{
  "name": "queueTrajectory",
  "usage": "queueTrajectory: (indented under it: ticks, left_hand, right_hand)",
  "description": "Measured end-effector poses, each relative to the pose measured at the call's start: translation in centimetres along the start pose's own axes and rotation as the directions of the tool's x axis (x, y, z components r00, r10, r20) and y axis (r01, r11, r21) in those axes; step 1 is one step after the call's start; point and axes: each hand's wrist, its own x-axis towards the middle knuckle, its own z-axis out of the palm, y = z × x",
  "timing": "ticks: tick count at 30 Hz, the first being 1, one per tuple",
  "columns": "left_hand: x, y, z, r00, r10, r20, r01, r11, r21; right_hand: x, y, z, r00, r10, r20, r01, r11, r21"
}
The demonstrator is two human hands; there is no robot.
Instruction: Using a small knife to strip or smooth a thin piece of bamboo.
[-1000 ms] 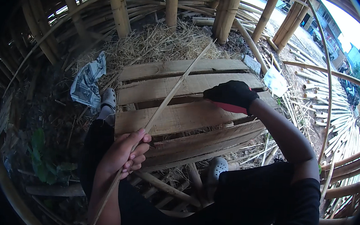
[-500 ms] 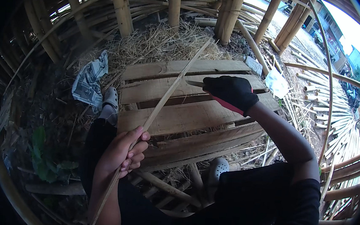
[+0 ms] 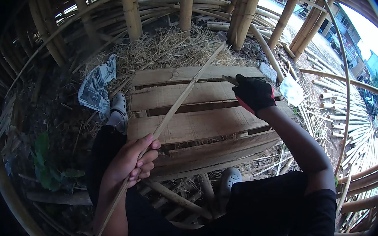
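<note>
My bare left hand (image 3: 138, 159) is closed around a long, thin bamboo strip (image 3: 182, 97). The strip slants from beside my left forearm up across a slatted wooden pallet (image 3: 197, 123), its far end over the straw. My right hand (image 3: 255, 95), in a black and red glove, is closed above the right side of the pallet. From its fingers a short, narrow blade (image 3: 230, 80) points left, seemingly a knife's; the handle is hidden in the glove. The blade stands apart from the bamboo strip.
Straw shavings (image 3: 177, 46) lie heaped behind the pallet, near upright bamboo posts (image 3: 243, 20). Crumpled printed paper (image 3: 97, 84) rests at the left. Cut bamboo poles (image 3: 352, 131) are piled on the right. My clog-shod feet, one clog (image 3: 119, 103) at the left, flank the pallet.
My right hand, with the blade, has moved right and slightly up, farther from the bamboo strip. The left hand keeps its hold, and the whole view has shifted slightly.
</note>
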Motion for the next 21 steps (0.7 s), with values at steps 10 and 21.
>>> queueTrajectory:
  ticks: [10, 21]
  left_hand:
    - [0.2, -0.2, 0.0, 1.000, 0.005, -0.009, -0.005, 1.000, -0.002]
    - [1.5, -2.4, 2.6, 0.979, -0.178, 0.100, 0.177, 0.984, 0.020]
  right_hand:
    - [-0.2, -2.2, -0.4, 0.997, -0.049, 0.053, 0.037, 0.977, 0.209]
    - [-5.2, -4.2, -2.8, 0.854, -0.511, -0.094, 0.515, 0.807, 0.289]
